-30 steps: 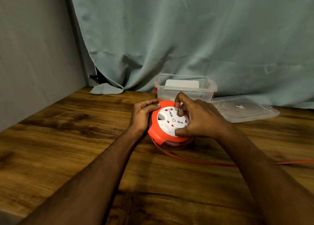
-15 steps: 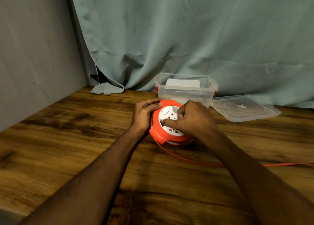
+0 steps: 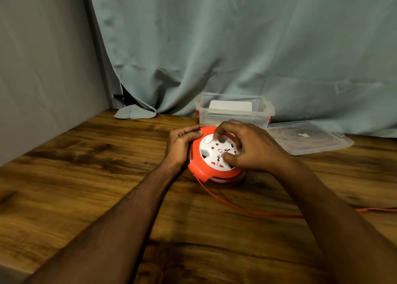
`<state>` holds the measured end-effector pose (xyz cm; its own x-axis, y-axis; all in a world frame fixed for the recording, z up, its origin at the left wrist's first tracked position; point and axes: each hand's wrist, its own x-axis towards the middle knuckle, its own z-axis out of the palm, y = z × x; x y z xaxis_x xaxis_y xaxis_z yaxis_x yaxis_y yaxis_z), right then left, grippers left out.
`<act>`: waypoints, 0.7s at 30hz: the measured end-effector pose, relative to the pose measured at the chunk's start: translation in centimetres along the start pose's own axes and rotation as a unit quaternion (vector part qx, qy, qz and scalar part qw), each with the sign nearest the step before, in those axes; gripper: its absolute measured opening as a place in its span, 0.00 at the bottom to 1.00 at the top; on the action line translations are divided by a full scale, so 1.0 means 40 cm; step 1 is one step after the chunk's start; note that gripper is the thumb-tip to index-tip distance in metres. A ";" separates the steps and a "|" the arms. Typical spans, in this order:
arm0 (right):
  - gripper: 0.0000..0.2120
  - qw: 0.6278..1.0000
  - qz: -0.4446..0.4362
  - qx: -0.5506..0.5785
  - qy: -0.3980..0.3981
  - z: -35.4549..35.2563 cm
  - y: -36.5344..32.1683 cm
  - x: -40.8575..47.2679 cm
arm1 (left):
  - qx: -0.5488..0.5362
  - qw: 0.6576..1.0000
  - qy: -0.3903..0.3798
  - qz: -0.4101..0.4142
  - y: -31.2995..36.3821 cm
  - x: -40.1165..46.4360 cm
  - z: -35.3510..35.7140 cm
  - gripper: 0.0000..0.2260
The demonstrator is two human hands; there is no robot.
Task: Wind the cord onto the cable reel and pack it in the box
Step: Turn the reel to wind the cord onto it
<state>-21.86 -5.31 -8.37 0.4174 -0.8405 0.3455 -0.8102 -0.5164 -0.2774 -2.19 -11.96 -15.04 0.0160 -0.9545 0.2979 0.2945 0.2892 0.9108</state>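
An orange cable reel [image 3: 199,165] with a white socket face [image 3: 211,149] lies flat on the wooden table. My left hand [image 3: 182,141] grips its left rim. My right hand [image 3: 249,147] rests on the white face, fingertips pressed into it. An orange cord [image 3: 236,206] runs from the reel's front toward the right edge, partly hidden under my right forearm. A clear plastic box [image 3: 234,114] stands open right behind the reel, with a white item inside.
The box's clear lid [image 3: 307,136] lies flat to the right of the box. A grey-green curtain [image 3: 236,47] hangs along the back, and a grey wall [image 3: 43,69] closes off the left. The wooden table [image 3: 86,176] stretches left and toward me.
My right hand has turned on the white face, its fingers shifting from the left side round to the top and right. The left hand has stayed on the rim. The cord lies slightly shifted.
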 end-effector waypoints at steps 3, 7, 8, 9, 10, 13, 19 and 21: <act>0.28 0.998 0.022 0.026 -0.045 -0.008 0.025 0.000 | 0.010 1.000 0.008 -0.004 0.001 0.001 0.000 0.13; 0.32 0.998 0.021 0.030 -0.046 -0.012 0.027 -0.003 | 0.019 1.000 -0.004 -0.011 0.000 -0.002 -0.001 0.13; 0.32 0.999 0.019 0.027 -0.043 -0.013 0.023 -0.004 | 0.021 1.000 -0.005 -0.011 0.000 -0.003 -0.001 0.13; 0.33 0.999 0.019 0.022 -0.040 -0.013 0.019 -0.006 | 0.024 1.000 -0.004 -0.011 0.001 -0.002 0.000 0.14; 0.33 0.999 0.020 0.017 -0.035 -0.012 0.015 -0.008 | 0.023 1.000 -0.004 -0.010 0.002 -0.003 0.001 0.14; 0.30 1.000 0.027 -0.003 -0.010 -0.002 0.006 -0.014 | 0.013 1.000 -0.003 -0.010 0.004 -0.002 0.003 0.16; 0.25 0.996 0.049 -0.069 0.025 0.017 -0.009 -0.008 | 0.012 1.000 0.008 -0.013 0.003 -0.002 0.005 0.15; 0.26 0.994 0.071 -0.074 0.025 0.024 -0.013 -0.001 | 0.010 1.000 0.007 -0.014 0.003 -0.002 0.006 0.15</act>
<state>-21.06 -5.19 -9.12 0.2774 -0.8920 0.3570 -0.9128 -0.3606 -0.1919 -2.37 -11.82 -14.88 0.0215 -0.9633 0.2675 0.2754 0.2629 0.9247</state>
